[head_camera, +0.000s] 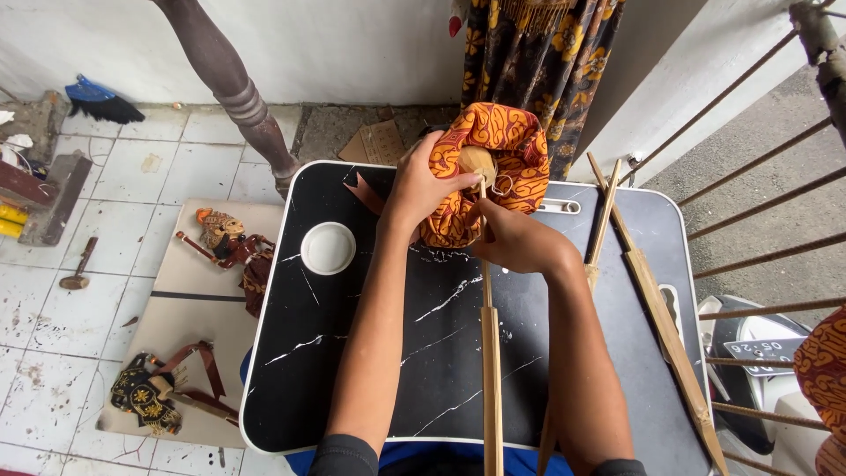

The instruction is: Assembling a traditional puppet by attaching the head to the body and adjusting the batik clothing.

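Note:
My left hand [421,185] grips the orange patterned cloth [520,150] bunched around a round wooden knob [477,159] at the top of a long bamboo stick [490,370]. My right hand [514,236] pinches the stick just below the knob, against the cloth's lower edge. The stick runs down the middle of the black marble-patterned tray table [352,353] toward me. A thin pale string hangs beside the knob.
A white round lid [328,248] lies on the table's left part. Two more bamboo sticks [656,308] lie at the right. Puppets [231,242] rest on a board on the tiled floor at left. A metal railing [758,229] stands at right.

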